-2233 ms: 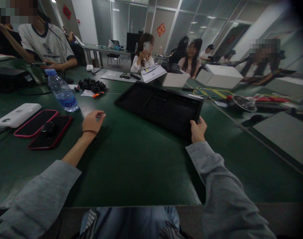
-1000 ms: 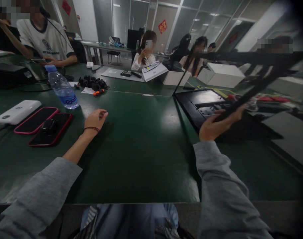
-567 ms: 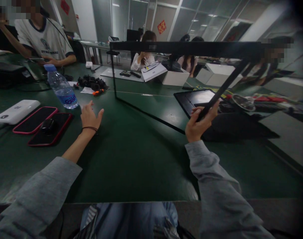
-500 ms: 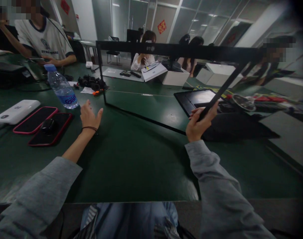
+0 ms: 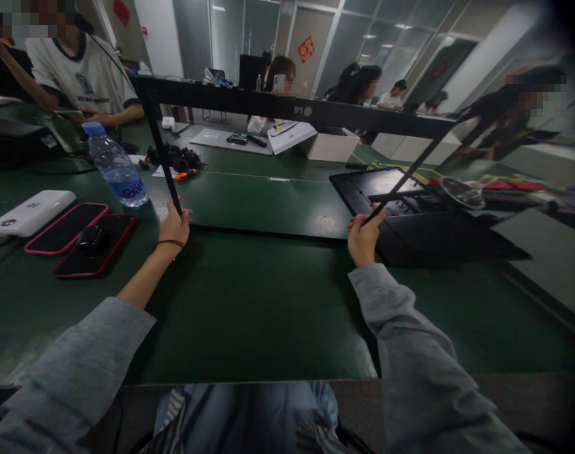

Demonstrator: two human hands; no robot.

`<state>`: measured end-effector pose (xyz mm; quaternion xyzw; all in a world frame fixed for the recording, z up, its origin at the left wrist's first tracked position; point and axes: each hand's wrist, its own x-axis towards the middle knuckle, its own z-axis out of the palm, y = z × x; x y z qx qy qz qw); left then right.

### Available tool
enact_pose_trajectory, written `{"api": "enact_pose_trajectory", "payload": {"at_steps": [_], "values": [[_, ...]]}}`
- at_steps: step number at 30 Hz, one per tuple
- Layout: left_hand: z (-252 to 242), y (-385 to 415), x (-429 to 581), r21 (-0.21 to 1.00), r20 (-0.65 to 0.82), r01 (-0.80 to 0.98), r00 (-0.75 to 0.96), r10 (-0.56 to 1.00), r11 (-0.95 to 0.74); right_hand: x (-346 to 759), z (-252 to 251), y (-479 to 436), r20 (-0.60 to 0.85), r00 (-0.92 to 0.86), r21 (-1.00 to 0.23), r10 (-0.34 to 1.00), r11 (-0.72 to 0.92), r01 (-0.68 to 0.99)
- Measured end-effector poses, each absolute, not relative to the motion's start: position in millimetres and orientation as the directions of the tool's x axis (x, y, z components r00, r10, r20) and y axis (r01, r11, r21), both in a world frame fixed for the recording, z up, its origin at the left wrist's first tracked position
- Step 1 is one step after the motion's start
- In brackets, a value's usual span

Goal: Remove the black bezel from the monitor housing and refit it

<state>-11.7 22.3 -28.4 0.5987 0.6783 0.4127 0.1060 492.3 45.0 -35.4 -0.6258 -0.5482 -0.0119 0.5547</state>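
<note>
A thin black monitor bezel frame stands tilted up over the green table, its lower edge near the table surface. My left hand grips the frame's left side bar near its bottom corner. My right hand is closed on the right side bar at its lower end. Through the frame's opening I see the table beyond. A black monitor back panel lies flat just right of my right hand.
A water bottle, a white power bank and two red-cased phones lie at left. White boxes, cables and tools sit further back. Other people sit round the table's far side.
My right hand lifted the frame off the back panel and swung it leftward to face me. My left hand opened, rose from the table and closed on the frame's left bar.
</note>
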Motion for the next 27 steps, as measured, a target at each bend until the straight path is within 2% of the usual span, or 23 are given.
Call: {"api": "enact_pose_trajectory", "payload": {"at_steps": [5,11,16,22,27], "values": [[-26,21,-11,0.615,0.33,0.788,-0.268,0.905,0.009,498,-49,50,0.547,0.36,-0.665,0.756,0.132,0.735],[-35,28,-13,0.483,0.354,0.872,-0.272,0.895,0.074,506,-55,52,0.495,0.355,-0.713,0.793,0.137,0.688],[-46,35,-18,0.375,0.331,0.924,-0.214,0.919,0.08,510,-60,54,0.404,0.359,-0.725,0.841,0.055,0.687],[-47,34,-20,0.348,0.318,0.934,-0.201,0.927,0.084,511,-58,55,0.449,0.363,-0.636,0.816,0.007,0.772],[-47,31,-18,0.361,0.315,0.931,-0.181,0.932,0.058,511,-57,54,0.386,0.384,-0.598,0.839,-0.09,0.796]]}}
